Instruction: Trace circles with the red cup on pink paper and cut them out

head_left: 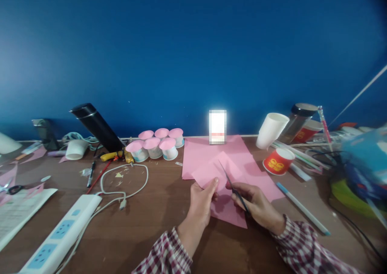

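Between thumb and fingers, my left hand [201,201] pinches a sheet of pink paper [208,170] by its near edge, lifted over other pink sheets. My right hand [256,205] is closed around dark-handled scissors [238,196]. Their thin blade points up and away, lying against the pink paper; the finger loops are mostly hidden by my fingers. Beneath both hands lies a stack of larger pink sheets [193,149] on the brown table. Just right of the sheets stands a red paper cup [278,162].
Several small cups [152,148] topped with pink paper stand by the wall. A white power strip [65,229], cable [147,173] and black flask [95,125] are at left. White stacked cups [272,129] and a blue-ended tube [302,208] are at right. A bright phone-like rectangle [217,125] glows behind.
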`<state>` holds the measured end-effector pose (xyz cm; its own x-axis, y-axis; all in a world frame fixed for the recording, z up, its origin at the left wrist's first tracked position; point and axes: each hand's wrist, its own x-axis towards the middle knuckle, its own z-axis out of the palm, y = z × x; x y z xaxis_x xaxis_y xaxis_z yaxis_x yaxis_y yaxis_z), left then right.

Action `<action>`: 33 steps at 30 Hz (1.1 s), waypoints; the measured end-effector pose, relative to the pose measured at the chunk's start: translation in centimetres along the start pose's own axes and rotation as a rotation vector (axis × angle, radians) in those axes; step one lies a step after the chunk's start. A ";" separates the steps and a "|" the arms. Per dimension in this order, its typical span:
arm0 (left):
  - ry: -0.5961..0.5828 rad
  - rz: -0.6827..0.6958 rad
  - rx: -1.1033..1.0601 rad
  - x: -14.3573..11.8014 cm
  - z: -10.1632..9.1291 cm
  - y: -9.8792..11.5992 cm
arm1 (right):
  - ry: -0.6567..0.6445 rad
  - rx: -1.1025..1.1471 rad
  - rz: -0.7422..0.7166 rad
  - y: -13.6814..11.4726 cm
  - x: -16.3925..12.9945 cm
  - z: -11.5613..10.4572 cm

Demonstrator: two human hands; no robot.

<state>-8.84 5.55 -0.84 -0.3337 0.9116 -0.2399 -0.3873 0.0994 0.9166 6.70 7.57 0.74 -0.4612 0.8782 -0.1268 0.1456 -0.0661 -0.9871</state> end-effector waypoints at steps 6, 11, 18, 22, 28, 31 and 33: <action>-0.004 -0.002 -0.021 0.1 0.1 0.2 | 0.005 0.002 -0.013 0.0 0.1 0.0; -0.002 -0.005 -0.033 0.1 0.2 0.2 | 0.011 0.009 -0.001 -0.2 0.1 0.0; 0.026 -0.018 -0.030 0.0 0.1 0.1 | 0.013 -0.005 -0.029 0.0 0.1 0.0; 0.015 -0.009 -0.022 0.0 0.2 0.3 | 0.001 0.016 -0.016 0.1 0.1 0.1; -0.011 -0.009 0.001 0.0 0.2 0.3 | -0.007 0.037 -0.001 0.1 0.1 0.1; -0.011 -0.015 -0.005 -0.1 0.2 0.4 | -0.012 0.032 -0.003 0.1 0.1 0.1; -0.008 -0.021 -0.012 -0.2 0.2 0.5 | -0.015 0.031 -0.004 0.2 0.1 0.1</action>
<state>-8.80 5.52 -0.26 -0.3186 0.9125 -0.2564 -0.4042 0.1139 0.9075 6.62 7.60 0.56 -0.4750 0.8712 -0.1244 0.1167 -0.0778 -0.9901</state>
